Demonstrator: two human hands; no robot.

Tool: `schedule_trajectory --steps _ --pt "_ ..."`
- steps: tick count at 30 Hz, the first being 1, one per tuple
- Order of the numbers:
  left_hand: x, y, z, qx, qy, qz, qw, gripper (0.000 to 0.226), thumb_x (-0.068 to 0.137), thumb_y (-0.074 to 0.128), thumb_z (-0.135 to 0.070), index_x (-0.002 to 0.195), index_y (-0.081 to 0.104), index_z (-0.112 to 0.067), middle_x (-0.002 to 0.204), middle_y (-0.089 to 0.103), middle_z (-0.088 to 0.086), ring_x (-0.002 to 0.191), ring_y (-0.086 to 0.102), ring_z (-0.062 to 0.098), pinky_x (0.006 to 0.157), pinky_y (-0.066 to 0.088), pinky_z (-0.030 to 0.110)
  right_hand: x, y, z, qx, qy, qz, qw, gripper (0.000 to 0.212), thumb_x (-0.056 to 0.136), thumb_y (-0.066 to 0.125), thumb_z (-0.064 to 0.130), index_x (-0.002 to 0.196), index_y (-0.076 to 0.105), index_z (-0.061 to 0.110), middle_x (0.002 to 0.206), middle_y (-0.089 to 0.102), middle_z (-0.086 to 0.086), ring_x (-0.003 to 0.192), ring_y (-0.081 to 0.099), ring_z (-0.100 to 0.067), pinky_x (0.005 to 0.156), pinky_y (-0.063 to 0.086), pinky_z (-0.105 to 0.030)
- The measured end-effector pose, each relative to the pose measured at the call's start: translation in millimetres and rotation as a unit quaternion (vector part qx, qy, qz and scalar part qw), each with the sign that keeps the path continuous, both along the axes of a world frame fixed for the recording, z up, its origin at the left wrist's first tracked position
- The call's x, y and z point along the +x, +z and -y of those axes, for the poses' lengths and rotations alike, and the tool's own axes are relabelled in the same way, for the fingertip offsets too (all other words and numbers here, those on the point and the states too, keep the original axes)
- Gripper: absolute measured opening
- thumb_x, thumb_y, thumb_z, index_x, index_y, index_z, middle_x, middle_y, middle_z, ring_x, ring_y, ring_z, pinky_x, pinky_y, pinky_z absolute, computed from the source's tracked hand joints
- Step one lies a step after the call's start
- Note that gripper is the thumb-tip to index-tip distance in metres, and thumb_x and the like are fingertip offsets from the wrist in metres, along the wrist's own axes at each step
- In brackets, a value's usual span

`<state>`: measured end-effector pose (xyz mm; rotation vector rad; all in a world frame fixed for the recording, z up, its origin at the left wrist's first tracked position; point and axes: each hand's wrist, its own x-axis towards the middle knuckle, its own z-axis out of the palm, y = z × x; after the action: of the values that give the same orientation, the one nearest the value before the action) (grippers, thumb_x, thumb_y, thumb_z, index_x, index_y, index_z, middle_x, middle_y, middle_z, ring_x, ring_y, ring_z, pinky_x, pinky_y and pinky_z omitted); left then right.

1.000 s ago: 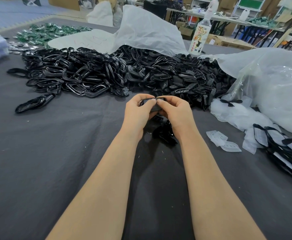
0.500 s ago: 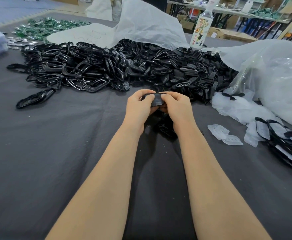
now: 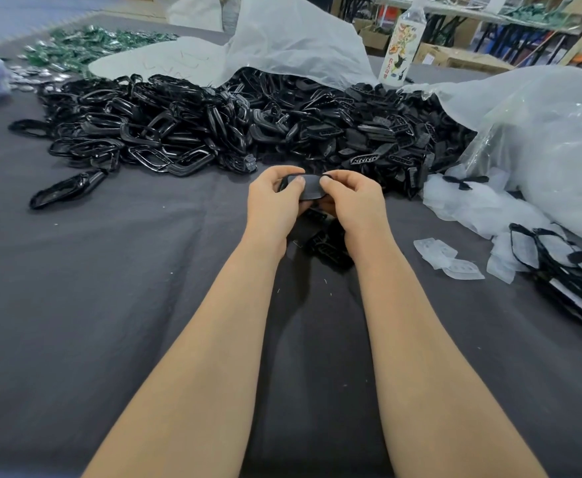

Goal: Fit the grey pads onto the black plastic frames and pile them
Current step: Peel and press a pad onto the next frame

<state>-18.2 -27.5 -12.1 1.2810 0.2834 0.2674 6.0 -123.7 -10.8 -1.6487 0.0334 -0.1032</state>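
In the upper right of the frame a clear bottle [image 3: 401,43] stands upright on the grey table cloth [image 3: 110,305]; its label carries coloured drawings and some red characters, too small to read. One black part [image 3: 365,159] at the front edge of the big heap of black frames [image 3: 186,132] shows white letters, but they are blurred. A white plastic bag [image 3: 293,39] lies open behind the heap, and black parts spill out from under it. At the right a clear plastic bag [image 3: 551,139] holds pale, unclear content. In the centre the left hand [image 3: 274,205] and the right hand [image 3: 355,205] together pinch a grey pad [image 3: 310,186] against a black frame, thumbs on top. A small pile of finished pieces [image 3: 327,246] lies just below the hands.
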Motion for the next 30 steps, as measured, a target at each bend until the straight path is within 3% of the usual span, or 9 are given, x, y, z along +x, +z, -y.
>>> schedule_trajectory --steps 6,11,13,17,21,24,30 --pt "1.6 -0.9 -1.8 -0.020 0.010 0.017 1.000 0.020 0.096 0.053 -0.002 0.085 0.060 -0.017 0.085 0.063 -0.001 0.073 0.063 0.004 0.062 0.054 0.017 -1.7 2.8 3.4 0.034 0.047 -0.019 0.998 0.011 0.093 0.059 0.007 0.091 0.062 0.018 0.088 0.069 -0.005 0.078 0.068 -0.013 0.067 0.055 -0.021" --pt "1.4 -1.3 -3.1 -0.007 -0.005 0.023 1.000 0.019 0.096 0.054 -0.004 0.088 0.061 -0.019 0.094 0.065 0.002 0.083 0.065 0.009 0.066 0.054 0.017 -2.2 3.6 4.7 -0.052 0.043 0.013 0.998 0.015 0.090 0.060 0.002 0.090 0.061 0.017 0.086 0.070 -0.008 0.075 0.068 -0.016 0.071 0.058 -0.025" --pt "1.5 -2.9 -3.7 0.037 -0.006 0.017 0.999 0.012 0.095 0.057 -0.008 0.098 0.063 -0.018 0.099 0.067 0.005 0.088 0.067 0.013 0.071 0.056 0.019 -1.9 4.4 5.7 -0.046 0.024 0.015 0.999 0.017 0.089 0.060 0.002 0.087 0.060 0.019 0.084 0.070 -0.008 0.071 0.067 -0.014 0.072 0.058 -0.027" --pt "-0.1 -4.7 -2.5 0.184 -0.016 -0.013 0.983 0.029 0.092 0.063 -0.018 0.120 0.059 -0.013 0.098 0.071 0.009 0.092 0.069 0.021 0.089 0.056 0.041 -0.6 3.9 9.6 -0.021 -0.007 0.010 1.000 0.023 0.089 0.061 0.003 0.081 0.059 0.023 0.073 0.066 0.001 0.062 0.063 -0.006 0.077 0.058 -0.032" --pt "-0.9 -4.3 -2.5 0.170 -0.002 -0.005 0.985 0.017 0.094 0.059 -0.011 0.111 0.061 -0.012 0.086 0.072 0.004 0.073 0.069 0.009 0.083 0.058 0.036 -1.7 2.9 8.2 -0.036 0.007 0.017 0.999 0.020 0.089 0.062 0.004 0.083 0.059 0.023 0.077 0.068 0.000 0.067 0.064 -0.010 0.080 0.058 -0.034" --pt "-0.8 -5.5 -3.0 0.152 -0.001 0.004 0.988 0.011 0.095 0.056 -0.009 0.100 0.063 -0.016 0.081 0.071 0.003 0.069 0.067 0.008 0.080 0.059 0.032 -1.3 2.4 6.9 -0.087 0.013 0.020 0.996 0.015 0.086 0.064 0.006 0.092 0.059 0.019 0.089 0.070 -0.007 0.081 0.068 -0.020 0.086 0.056 -0.041" --pt "0.6 -7.5 -1.4 0.154 -0.013 0.014 0.988 0.024 0.097 0.053 -0.007 0.087 0.061 -0.028 0.078 0.071 -0.002 0.067 0.067 0.005 0.078 0.058 0.028 0.6 0.8 8.0 -0.088 0.001 0.010 0.996 0.017 0.085 0.064 0.003 0.090 0.057 0.018 0.090 0.070 -0.008 0.082 0.068 -0.021 0.087 0.056 -0.042"
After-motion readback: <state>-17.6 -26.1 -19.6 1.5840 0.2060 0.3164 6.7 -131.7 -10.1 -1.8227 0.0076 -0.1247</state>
